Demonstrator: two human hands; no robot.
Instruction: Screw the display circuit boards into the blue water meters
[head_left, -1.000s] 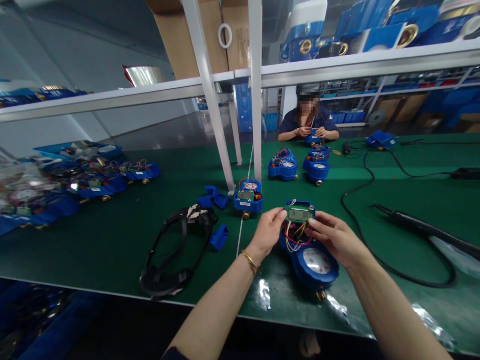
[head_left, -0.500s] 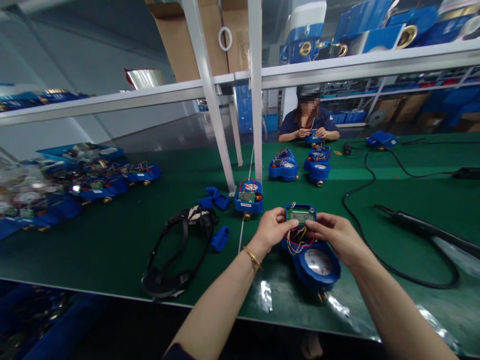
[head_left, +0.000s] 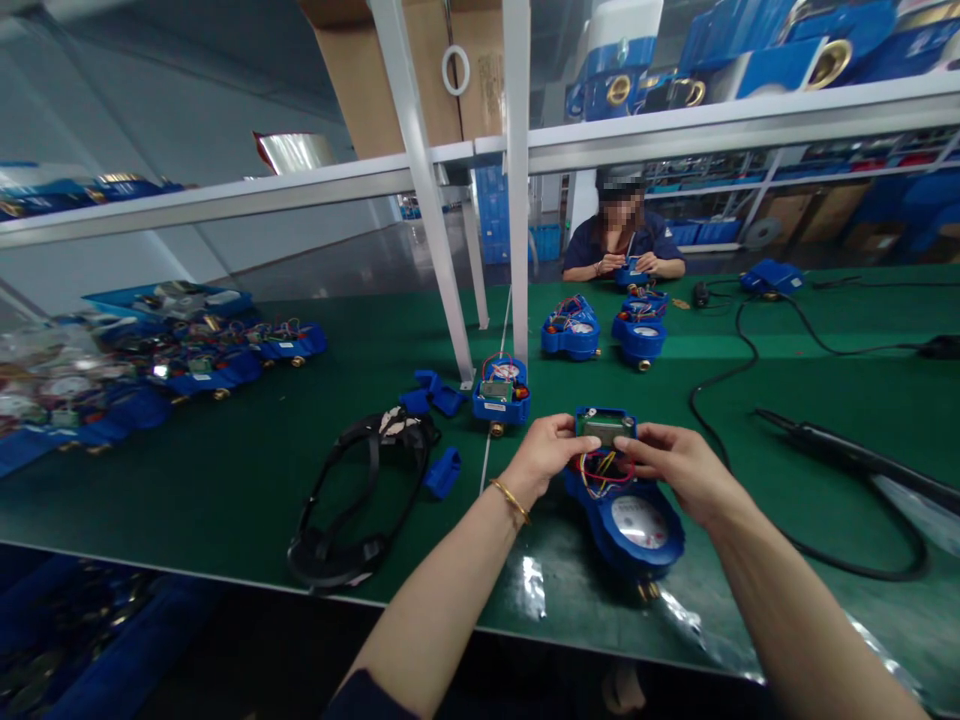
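Observation:
A blue water meter [head_left: 615, 535] lies on the green bench with its round white dial [head_left: 639, 522] toward me. At its far end sits a circuit board with a small grey display [head_left: 600, 432], framed by the blue casing. My left hand [head_left: 551, 452] is closed on the left side of that end, thumb pressed on the display's lower edge. Opposite it, my right hand [head_left: 667, 462] grips the right side, thumb likewise on the board. Red, yellow and white wires [head_left: 600, 472] bunch between board and dial. My fingertips behind the casing are partly hidden.
Another open meter [head_left: 501, 392] stands by the shelf post, near loose blue plastic pieces [head_left: 444, 472] and a black strap harness [head_left: 360, 500]. A black corded tool [head_left: 847, 445] lies right. Meters are heaped left [head_left: 202, 370]. Across the bench a co-worker [head_left: 626, 235] handles a meter.
Both hands keep their grip on the water meter. The display's digits, visible before, no longer show clearly. The whole view has shifted slightly.

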